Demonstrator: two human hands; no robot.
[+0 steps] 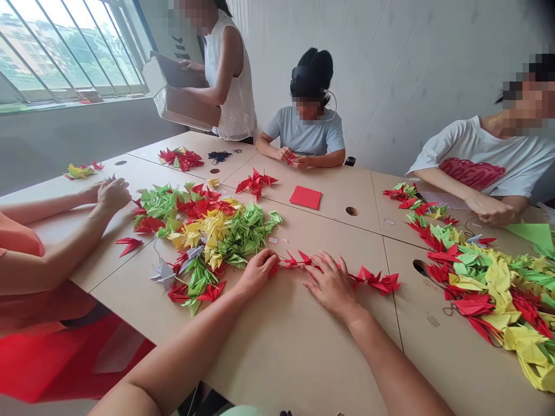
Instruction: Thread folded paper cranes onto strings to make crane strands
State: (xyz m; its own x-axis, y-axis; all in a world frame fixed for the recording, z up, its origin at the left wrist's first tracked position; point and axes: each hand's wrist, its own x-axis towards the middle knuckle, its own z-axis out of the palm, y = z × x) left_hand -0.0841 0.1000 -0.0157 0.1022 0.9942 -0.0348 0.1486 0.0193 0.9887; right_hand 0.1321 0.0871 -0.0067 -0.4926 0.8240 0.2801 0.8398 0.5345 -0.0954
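A string of red paper cranes (368,276) lies across the tan table (281,341) in front of me. My left hand (256,270) is closed, pinching the left end of that string beside a big heap of green, yellow and red paper cranes (208,228). My right hand (332,283) lies flat with its fingers spread, pressing on the middle of the string. The string's right end reaches past my right hand towards a round hole in the table.
A second heap of cranes (489,289) covers the right side. A red paper stack (306,197) and a small red pile (255,182) lie farther back. Other people sit left, far and right; one standing holds a cardboard box (182,95).
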